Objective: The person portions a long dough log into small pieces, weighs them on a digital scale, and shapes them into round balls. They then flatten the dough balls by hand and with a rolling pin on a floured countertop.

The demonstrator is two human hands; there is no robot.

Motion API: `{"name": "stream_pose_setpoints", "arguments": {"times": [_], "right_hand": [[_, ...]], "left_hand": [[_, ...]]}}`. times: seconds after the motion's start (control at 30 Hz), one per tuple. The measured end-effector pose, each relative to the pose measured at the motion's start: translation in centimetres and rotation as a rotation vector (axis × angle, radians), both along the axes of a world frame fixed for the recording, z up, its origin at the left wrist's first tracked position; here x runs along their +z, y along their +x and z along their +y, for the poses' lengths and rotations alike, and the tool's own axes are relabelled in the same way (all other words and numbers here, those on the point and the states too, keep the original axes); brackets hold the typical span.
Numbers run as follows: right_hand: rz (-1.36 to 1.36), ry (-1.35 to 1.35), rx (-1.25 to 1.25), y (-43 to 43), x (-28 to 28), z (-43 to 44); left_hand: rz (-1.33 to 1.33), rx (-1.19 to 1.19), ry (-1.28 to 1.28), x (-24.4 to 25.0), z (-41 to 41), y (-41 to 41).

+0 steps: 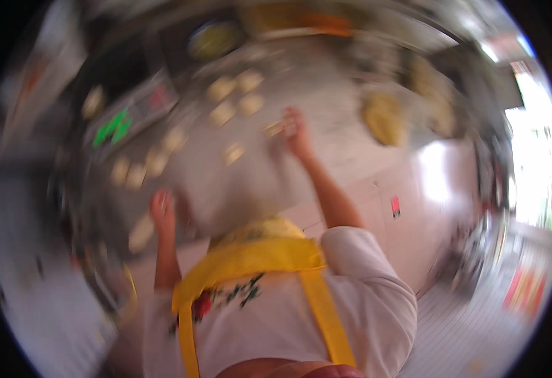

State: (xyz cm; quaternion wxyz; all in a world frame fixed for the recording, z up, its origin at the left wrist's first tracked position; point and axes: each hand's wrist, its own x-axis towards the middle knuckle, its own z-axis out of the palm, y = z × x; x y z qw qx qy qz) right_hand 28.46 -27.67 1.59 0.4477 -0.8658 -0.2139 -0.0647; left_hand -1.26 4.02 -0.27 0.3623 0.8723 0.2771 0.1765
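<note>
The head view is blurred. My right hand [295,127] is over the floured work surface, at a small pale dough piece [272,129] by its fingertips; I cannot tell if it grips it. Another cut piece [234,153] lies to its lower left. Beyond it several dough pieces [222,114] sit in a cluster. My left hand [162,205] is low at the left, its fingers looking curled, beside an elongated pale dough piece [141,234]. Between that hand and a scale [132,115] with a green lit display lies a row of several dough pieces [157,161].
A large yellowish dough mass [383,118] lies at the right of the surface, with further pale lumps [434,94] behind it. A round bowl [215,40] with yellowish contents stands at the back. One pale piece [93,101] rests on the scale's left side.
</note>
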Motion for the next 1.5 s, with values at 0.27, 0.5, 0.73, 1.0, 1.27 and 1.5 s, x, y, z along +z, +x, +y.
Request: {"name": "stream_pose_setpoints", "arguments": {"times": [0.27, 0.5, 0.73, 1.0, 1.27, 1.5], "right_hand": [[0.309, -0.093, 0.692, -12.3, 3.5, 12.8], [0.068, -0.426, 1.021, -20.7, -0.8, 23.5], [0.698, -0.431, 1.062, -19.9, -0.9, 28.1], [1.704, 0.113, 0.486, -22.4, -1.2, 30.5], [1.541, 0.031, 0.405, -22.7, -2.4, 30.0], [1.265, -0.193, 0.637, -20.8, 0.2, 30.8]], "left_hand": [[0.167, 0.111, 0.254, 2.1, 1.1, -5.7], [0.433, 0.035, 0.298, 0.2, 3.4, -7.9], [0.182, 0.033, -0.144, 0.6, 7.0, -8.4], [0.129, 0.008, -0.076, 0.8, 7.1, -8.1], [0.335, 0.151, 0.372, 0.3, 3.6, -4.6], [0.595, 0.079, 0.188, 0.6, 5.8, -2.7]]}}
